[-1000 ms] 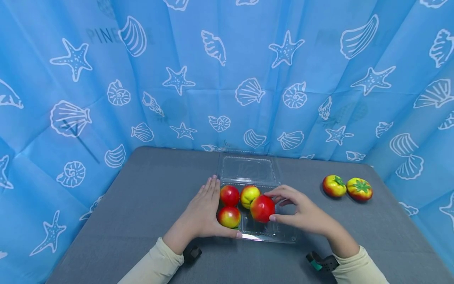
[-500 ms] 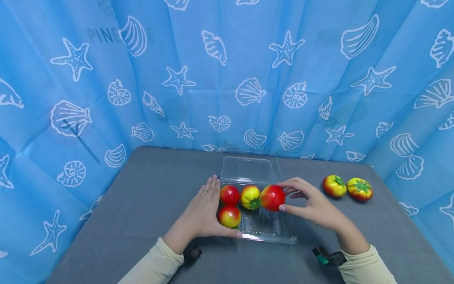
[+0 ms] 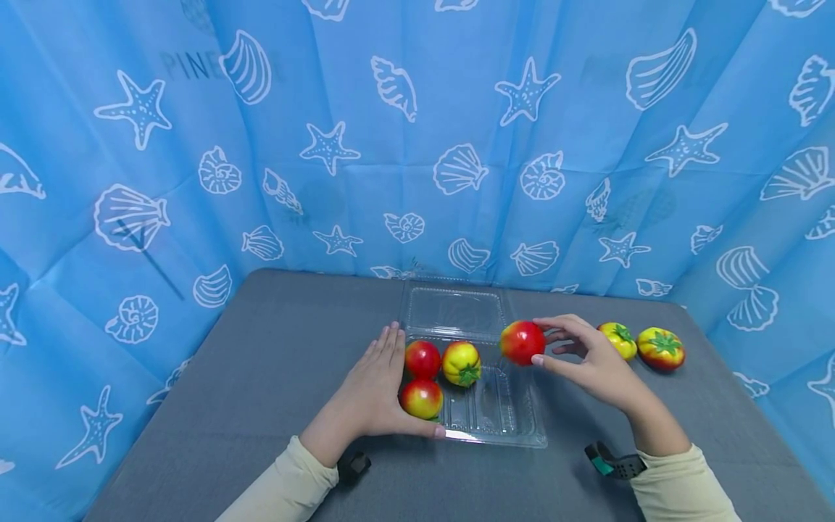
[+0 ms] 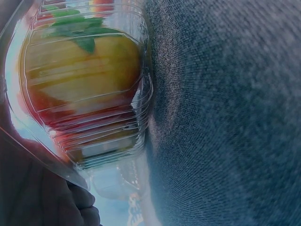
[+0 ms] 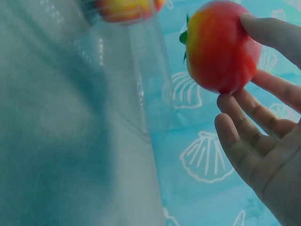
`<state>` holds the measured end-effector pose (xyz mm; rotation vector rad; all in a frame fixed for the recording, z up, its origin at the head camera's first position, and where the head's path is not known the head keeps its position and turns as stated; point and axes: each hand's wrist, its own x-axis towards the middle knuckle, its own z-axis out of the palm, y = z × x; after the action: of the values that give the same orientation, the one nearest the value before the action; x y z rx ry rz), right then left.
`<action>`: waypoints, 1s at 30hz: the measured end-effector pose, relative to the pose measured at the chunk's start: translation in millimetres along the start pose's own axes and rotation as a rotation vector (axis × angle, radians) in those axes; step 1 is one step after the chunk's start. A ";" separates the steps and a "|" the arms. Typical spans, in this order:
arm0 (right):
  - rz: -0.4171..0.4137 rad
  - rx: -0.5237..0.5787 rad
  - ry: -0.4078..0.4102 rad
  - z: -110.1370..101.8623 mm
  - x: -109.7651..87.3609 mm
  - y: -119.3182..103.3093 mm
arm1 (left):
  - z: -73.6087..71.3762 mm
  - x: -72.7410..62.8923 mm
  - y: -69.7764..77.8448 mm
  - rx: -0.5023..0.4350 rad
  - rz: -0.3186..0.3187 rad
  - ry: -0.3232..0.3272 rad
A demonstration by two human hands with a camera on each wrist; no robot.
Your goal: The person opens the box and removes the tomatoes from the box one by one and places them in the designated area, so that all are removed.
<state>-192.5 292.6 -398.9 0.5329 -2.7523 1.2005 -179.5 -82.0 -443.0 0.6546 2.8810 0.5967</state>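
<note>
My right hand [image 3: 590, 359] pinches a red-and-yellow persimmon-like fruit [image 3: 522, 343] between thumb and fingertips, held up over the right part of a clear plastic clamshell box [image 3: 496, 437]. In the right wrist view the fruit [image 5: 221, 47] shows a green leafy top pointing away from the palm. My left hand [image 3: 375, 391] rests against the box's left side with straight fingers, its thumb along the front edge. Inside the box's left half sit three similar fruits: a red one [image 3: 422, 359], a yellow one [image 3: 462, 360] and a red-yellow one [image 3: 421, 399]. Through the ribbed wall, the left wrist view shows a fruit [image 4: 84, 70].
The box's clear lid [image 3: 457, 310] lies folded back behind it. Two more such fruits, one partly behind my right hand [image 3: 618, 339] and one beside it [image 3: 662, 349], lie on the grey table [image 3: 293, 326]. A blue shell-patterned curtain [image 3: 404, 181] hangs around.
My right hand has moved right and back with the fruit, away from the yellow fruit, whose green top now shows. My left hand stays where it was.
</note>
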 end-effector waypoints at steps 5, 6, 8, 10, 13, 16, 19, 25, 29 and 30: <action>0.017 0.002 0.026 -2.6 2.0 8.2 | -0.2 0.1 -0.1 -0.005 0.007 0.004; 0.019 0.001 0.032 -3.4 2.0 9.9 | -0.1 0.3 -0.2 -0.007 0.008 0.004; 0.027 0.000 0.045 -5.0 1.7 13.2 | 0.0 0.5 -0.2 -0.010 0.013 0.008; 0.037 -0.006 0.058 -6.6 1.6 16.4 | 0.3 0.7 -0.4 -0.007 0.016 0.010; 0.060 -0.013 0.063 -8.5 1.9 20.9 | 0.6 0.4 -0.7 -0.006 0.016 0.009; 0.095 -0.009 0.057 -10.0 2.1 24.2 | 0.9 -0.1 -1.2 -0.010 0.015 0.003; 0.134 -0.004 0.051 -10.7 2.3 27.5 | 1.2 -0.6 -1.5 -0.014 0.016 0.000; 0.191 -0.022 0.048 -11.5 3.5 35.5 | 2.4 0.0 -2.4 -0.010 0.012 0.002; 0.228 -0.057 0.035 -12.2 4.4 40.8 | 2.7 1.1 -2.7 -0.005 0.011 0.002; 0.236 -0.065 0.033 -12.4 4.5 41.6 | 2.6 1.3 -2.6 -0.004 0.012 0.002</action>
<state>-212.0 326.5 -418.2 0.1829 -2.8767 1.1463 -181.1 -82.7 -446.5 0.6710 2.8793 0.6049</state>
